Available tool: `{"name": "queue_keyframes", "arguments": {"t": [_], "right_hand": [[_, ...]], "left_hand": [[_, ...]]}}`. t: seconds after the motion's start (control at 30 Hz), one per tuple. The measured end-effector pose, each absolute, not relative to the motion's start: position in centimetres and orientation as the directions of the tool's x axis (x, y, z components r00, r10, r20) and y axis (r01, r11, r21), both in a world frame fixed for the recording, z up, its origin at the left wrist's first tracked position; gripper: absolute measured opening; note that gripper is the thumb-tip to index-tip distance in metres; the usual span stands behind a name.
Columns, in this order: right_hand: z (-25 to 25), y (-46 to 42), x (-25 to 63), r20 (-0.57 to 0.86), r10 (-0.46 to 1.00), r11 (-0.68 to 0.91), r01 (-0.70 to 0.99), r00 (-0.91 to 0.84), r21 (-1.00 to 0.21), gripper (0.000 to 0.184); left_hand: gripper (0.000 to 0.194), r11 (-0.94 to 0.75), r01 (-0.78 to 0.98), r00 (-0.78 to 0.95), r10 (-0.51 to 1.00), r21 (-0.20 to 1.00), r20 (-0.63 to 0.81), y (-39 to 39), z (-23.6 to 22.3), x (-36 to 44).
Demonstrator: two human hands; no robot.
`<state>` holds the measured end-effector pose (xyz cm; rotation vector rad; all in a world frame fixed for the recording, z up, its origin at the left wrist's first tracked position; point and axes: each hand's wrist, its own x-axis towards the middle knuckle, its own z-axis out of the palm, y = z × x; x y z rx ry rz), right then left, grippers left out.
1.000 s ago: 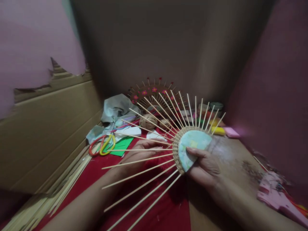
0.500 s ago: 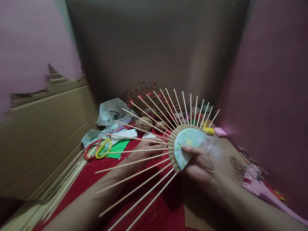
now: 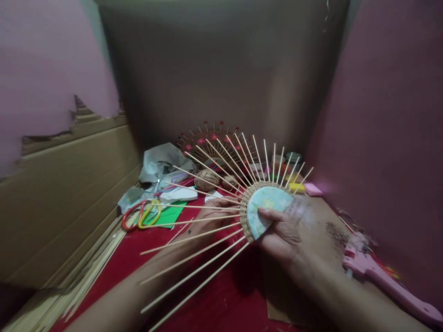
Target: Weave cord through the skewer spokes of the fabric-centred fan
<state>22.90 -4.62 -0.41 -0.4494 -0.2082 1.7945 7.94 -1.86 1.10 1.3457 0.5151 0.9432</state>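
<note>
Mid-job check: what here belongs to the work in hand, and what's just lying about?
In the work:
half-round stick fan, held in right hand
left hand, partly behind it

Apparently just lying about:
scissors
green sheet
twine balls
pink glue gun
flowered fan

Red surface bore brown board at right, green sheet and twine ball farther back; pale strips lay along left edge, scissors overlapped green sheet.

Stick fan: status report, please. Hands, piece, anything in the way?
Right hand gripping fan, thumb on its near side. Left hand behind sticks, partly hidden, grip unclear. Fan held up, sticks splayed. Some tips overlap scissors in view.
</note>
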Motion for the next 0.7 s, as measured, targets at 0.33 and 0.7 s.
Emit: {"name": "queue_keyframes", "arguments": {"t": [0.33,0.7], "right_hand": [[-3.2,-4.9,20.9,-0.162,0.979,-0.185,-0.892,-0.128,-0.412,0.048],[-4.6,-4.5,21.2,-0.110,0.949,-0.313,-0.855,-0.294,-0.413,0.041]], "left_hand": [[0.022,0.081,-0.293,0.572,0.813,0.953,0.107,-1.8,-0.3,7.4],[0.031,0.145,-0.294,0.462,0.887,0.945,0.008,-1.7,-2.7,6.9]]}}
